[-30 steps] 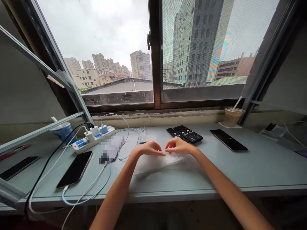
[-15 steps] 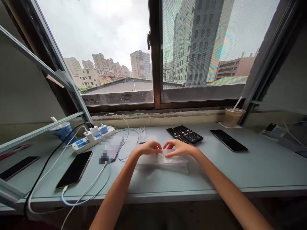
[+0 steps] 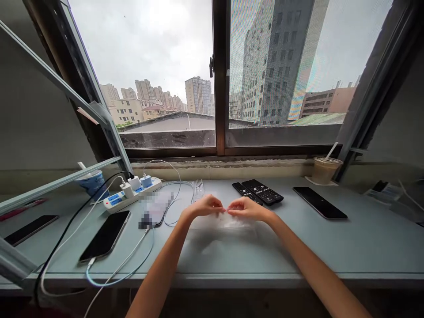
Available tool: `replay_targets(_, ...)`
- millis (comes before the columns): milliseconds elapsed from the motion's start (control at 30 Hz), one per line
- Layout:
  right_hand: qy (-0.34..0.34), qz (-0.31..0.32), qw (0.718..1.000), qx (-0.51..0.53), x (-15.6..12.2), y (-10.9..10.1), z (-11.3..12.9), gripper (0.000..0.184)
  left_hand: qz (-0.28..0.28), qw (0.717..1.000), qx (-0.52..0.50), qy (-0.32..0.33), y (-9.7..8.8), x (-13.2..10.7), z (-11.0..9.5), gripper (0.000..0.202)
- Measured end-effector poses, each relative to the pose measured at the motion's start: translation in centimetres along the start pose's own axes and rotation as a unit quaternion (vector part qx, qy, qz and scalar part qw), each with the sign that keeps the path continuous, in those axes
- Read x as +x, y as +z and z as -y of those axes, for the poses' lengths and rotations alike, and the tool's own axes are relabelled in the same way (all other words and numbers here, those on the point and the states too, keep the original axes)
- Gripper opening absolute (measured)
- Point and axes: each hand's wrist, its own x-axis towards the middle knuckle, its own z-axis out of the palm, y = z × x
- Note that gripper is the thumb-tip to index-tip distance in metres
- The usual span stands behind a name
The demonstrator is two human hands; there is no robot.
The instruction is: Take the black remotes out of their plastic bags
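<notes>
A clear plastic bag (image 3: 221, 224) hangs just over the desk, its upper edge pinched between both hands. My left hand (image 3: 208, 206) is closed on that edge, thumb and fingers together. My right hand (image 3: 244, 207) pinches the same edge close beside it, the fingertips of the two hands almost touching. The bag is see-through, and its lower part is blurred. Behind my hands lie two black remote controls (image 3: 263, 191) and a small clear packet (image 3: 198, 190).
A power strip (image 3: 115, 201) with chargers and cables stands at the left, near a phone (image 3: 105, 236), a pixelated phone (image 3: 155, 210) and a blue cup (image 3: 94, 183). At the right are another phone (image 3: 319, 202) and an iced drink cup (image 3: 326, 171). A window (image 3: 218, 152) rises behind the desk.
My right hand's fingers have closed from a spread shape into a pinch on the bag's edge, and the fingertips of both hands have come together. The view has shifted slightly.
</notes>
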Motion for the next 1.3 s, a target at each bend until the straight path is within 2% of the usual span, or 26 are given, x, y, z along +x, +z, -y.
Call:
replay_targets(100, 0.003, -0.069, 0.998, -0.003, -0.1, -0.3, 0.2, 0.037, -0.047, 0.998, 0.041, 0.013, -0.1, 0.0, 0.1, 0.035)
replay_targets(167, 0.003, -0.087, 0.996, -0.024, -0.1, -0.4, 0.2, 0.033, -0.054, 0.996, 0.074, 0.004, -0.1, 0.0, 0.2, 0.036)
replay_targets(333, 0.019, -0.038, 0.998, -0.052, 0.0, -0.2, -0.2, 0.036, -0.002, 0.996, 0.089, -0.021, 0.0, -0.2, 0.4, 0.031)
replay_targets(433, 0.009, -0.042, 0.999, -0.028, 0.0, -0.1, -0.1, 0.039, -0.006, 0.999, 0.039, -0.038, -0.2, -0.3, 0.4, 0.035)
replay_targets(533, 0.021, -0.031, 0.999, -0.002, 0.0, -0.1, -0.1, 0.038, -0.014, 0.997, 0.03, -0.066, -0.4, -0.4, 0.3, 0.041)
replay_targets(700, 0.025, 0.027, 0.999, -0.026, 0.3, 0.7, -0.8, 0.03, 0.063, 0.99, 0.062, -0.113, -0.1, -0.6, 0.6, 0.028)
replay_targets(833, 0.031, 0.04, 0.998, -0.026, 0.4, 1.1, -1.0, 0.034, 0.069, 0.987, 0.084, -0.12, 0.0, -0.6, 0.9, 0.023)
replay_targets(1000, 0.034, 0.043, 0.998, -0.043, 0.1, 0.9, -0.6, 0.036, 0.074, 0.984, 0.105, -0.125, -0.2, -0.6, 1.0, 0.028)
replay_targets(1067, 0.029, 0.035, 0.997, -0.059, 0.1, 0.9, -0.6, 0.034, 0.046, 0.987, 0.113, -0.102, -0.3, -0.6, 0.7, 0.032)
replay_targets(1167, 0.028, 0.032, 0.996, -0.072, 0.1, 0.9, -0.7, 0.032, -0.074, 0.981, 0.166, -0.062, -0.4, -0.7, -0.1, 0.039)
replay_targets(1233, 0.024, 0.022, 0.997, -0.074, 0.1, 0.8, -0.7, 0.033, -0.143, 0.956, 0.238, -0.098, -0.5, -0.9, -0.6, 0.041)
replay_targets(1300, 0.02, -0.001, 0.997, -0.075, 0.2, 0.7, -0.7, 0.035, -0.157, 0.927, 0.296, -0.167, -0.6, -1.2, -0.8, 0.043)
